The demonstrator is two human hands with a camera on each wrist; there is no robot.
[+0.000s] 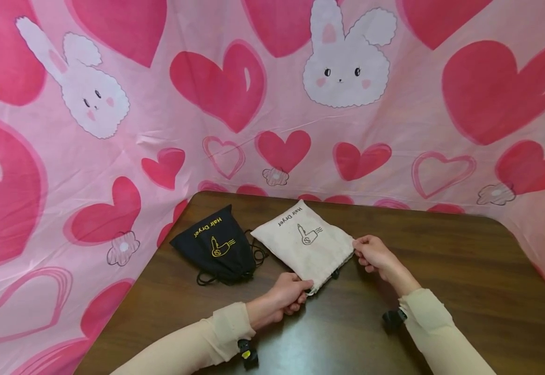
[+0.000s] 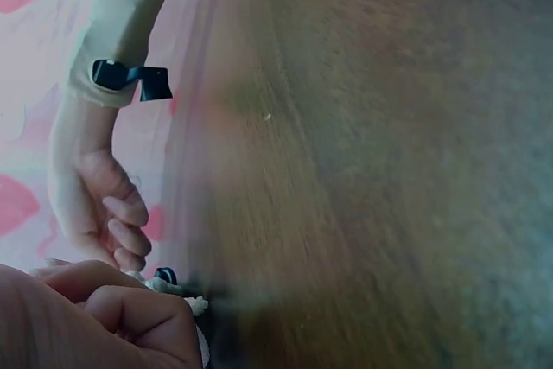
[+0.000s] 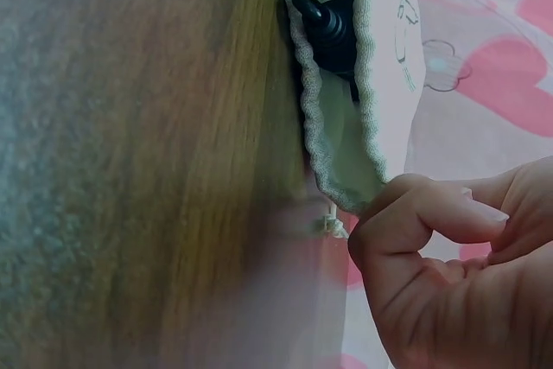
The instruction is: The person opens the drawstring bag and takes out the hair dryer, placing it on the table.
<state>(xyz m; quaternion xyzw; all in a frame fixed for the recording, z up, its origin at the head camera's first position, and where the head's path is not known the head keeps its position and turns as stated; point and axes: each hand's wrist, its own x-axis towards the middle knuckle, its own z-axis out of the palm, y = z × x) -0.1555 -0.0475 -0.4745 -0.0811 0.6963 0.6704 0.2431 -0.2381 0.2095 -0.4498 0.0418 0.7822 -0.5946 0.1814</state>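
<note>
A white cloth drawstring bag (image 1: 307,242) printed "Hair Dryer" lies on the table, its mouth turned towards me. My left hand (image 1: 285,295) pinches the near corner of that mouth. At the other corner, my right hand (image 1: 376,254) grips the hem between thumb and curled fingers. The right wrist view looks into the gaping mouth, where a black ribbed cord end (image 3: 328,36) with a small loop shows; what else is inside stays hidden. A knotted white drawstring end (image 3: 332,225) hangs beside the right fingers.
Left of the white bag lies a black drawstring bag (image 1: 216,247) with yellow "Hair Dryer" print, its black cords (image 1: 259,255) loose on the wood. Pink cloth (image 1: 281,120) with hearts and rabbits rises behind the brown table (image 1: 459,271) and along both sides.
</note>
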